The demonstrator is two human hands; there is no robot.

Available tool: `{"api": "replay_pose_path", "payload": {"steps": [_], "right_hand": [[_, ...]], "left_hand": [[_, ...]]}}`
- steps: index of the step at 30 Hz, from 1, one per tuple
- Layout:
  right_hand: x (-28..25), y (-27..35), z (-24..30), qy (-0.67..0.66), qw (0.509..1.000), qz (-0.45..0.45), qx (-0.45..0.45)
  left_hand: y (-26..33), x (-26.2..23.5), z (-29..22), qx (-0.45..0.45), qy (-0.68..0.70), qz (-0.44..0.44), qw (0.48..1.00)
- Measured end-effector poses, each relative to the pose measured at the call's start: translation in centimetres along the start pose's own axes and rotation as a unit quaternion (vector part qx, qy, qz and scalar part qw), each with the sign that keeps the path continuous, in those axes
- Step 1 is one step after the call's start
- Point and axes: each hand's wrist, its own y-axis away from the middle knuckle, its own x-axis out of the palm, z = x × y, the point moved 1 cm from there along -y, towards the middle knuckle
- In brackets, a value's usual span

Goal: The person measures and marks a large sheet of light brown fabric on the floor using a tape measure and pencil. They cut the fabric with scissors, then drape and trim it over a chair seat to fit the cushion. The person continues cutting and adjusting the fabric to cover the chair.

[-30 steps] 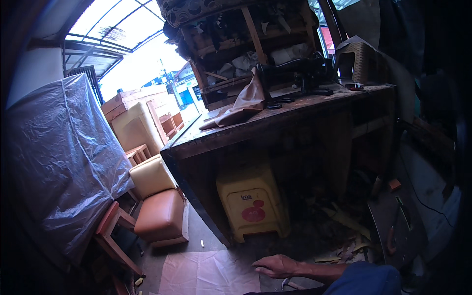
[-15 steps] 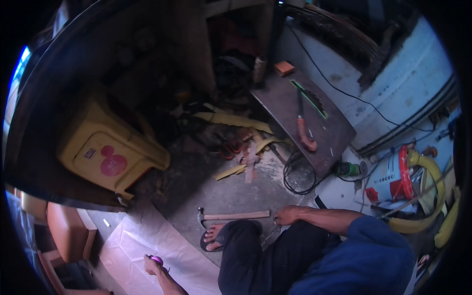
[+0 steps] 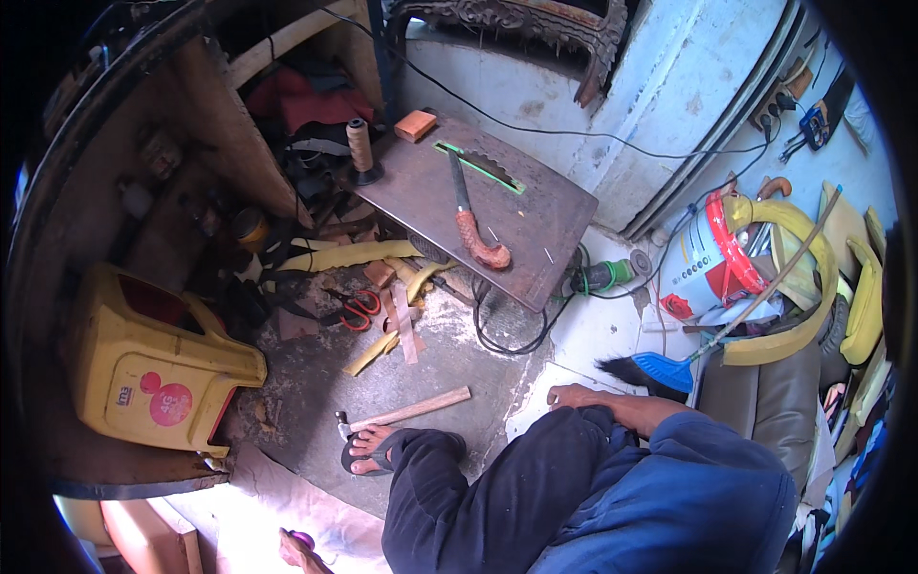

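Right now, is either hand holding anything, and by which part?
The left hand grips a small purple object, mostly hidden in its fingers. The right hand rests empty on the knee.

The floor [image 3: 459, 354] is rough, stained concrete. On it, the low table [image 3: 535, 215] has a dull, dark metal-looking top, and the saw [image 3: 469, 215] lying there has a varnished wooden handle. Left of the table, the stool [image 3: 143, 368] is scuffed yellow plastic. Below it, the hammer [image 3: 406, 413] has a bare pale wood handle. Trousers [image 3: 497, 497] are matt dark cloth.
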Motion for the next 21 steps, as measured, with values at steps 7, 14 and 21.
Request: {"api": "replay_pose_path", "payload": {"steps": [7, 14, 21], "right_hand": [[-1.5, -3.1, 2.3, 0.138, 0.989, 0.052, -0.023], [-3.2, -3.8, 7.1, 0.176, 0.979, -0.003, -0.106], [-5.0, -4.4, 15.3, 0.305, 0.937, 0.082, -0.15]], "left_hand": [[-0.6, -1.4, 2.7, -0.037, 0.153, -0.023, 0.987], [3.9, -4.1, -3.4, 0.033, 0.222, -0.013, 0.974], [5.6, -4.5, -3.4, 0.019, 0.213, -0.029, 0.976]]}}
